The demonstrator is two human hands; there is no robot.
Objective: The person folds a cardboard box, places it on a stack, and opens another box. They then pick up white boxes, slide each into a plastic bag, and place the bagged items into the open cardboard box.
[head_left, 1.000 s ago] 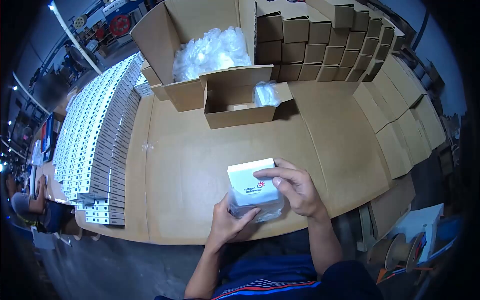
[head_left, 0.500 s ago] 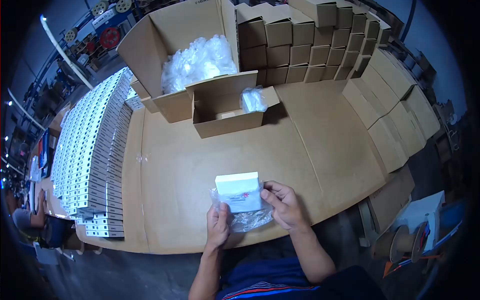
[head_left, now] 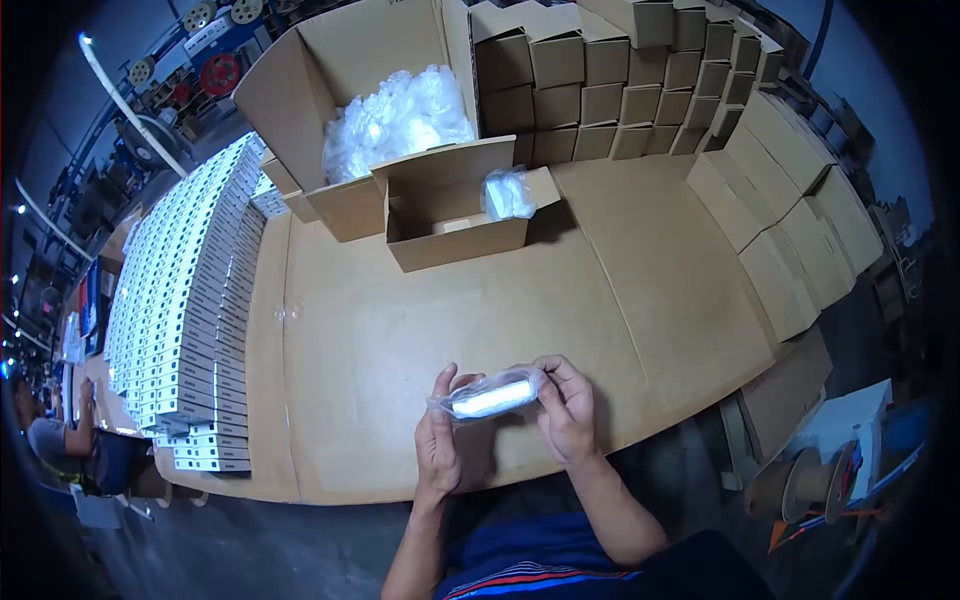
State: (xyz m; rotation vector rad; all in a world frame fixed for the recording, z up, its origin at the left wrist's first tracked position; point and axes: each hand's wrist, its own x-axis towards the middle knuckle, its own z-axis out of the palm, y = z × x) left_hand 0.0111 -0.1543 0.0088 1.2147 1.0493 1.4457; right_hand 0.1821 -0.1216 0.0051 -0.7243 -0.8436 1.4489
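Just above the near part of the table, a small white box in a clear plastic bag (head_left: 494, 398) is held edge-on, with a narrow side facing me. My left hand (head_left: 438, 445) grips its left end, thumb raised and fingers partly hidden behind the plastic. At the right end, my right hand (head_left: 568, 412) pinches the bag between thumb and fingers. Beyond them stands an open cardboard carton (head_left: 460, 250); one bagged white pack (head_left: 508, 195) rests at its right end, by the flap.
A large carton (head_left: 290, 110) full of clear plastic bags (head_left: 400, 115) stands behind. White boxes (head_left: 185, 290) are stacked at left. Brown cartons (head_left: 605, 60) line the back, with more (head_left: 790, 220) at right. Cardboard (head_left: 400, 320) covers the table. Another person (head_left: 75, 440) is at far left.
The bagged white box has tipped from showing its broad printed face to showing a narrow edge, and sits slightly higher. Both hands still hold it at its ends.
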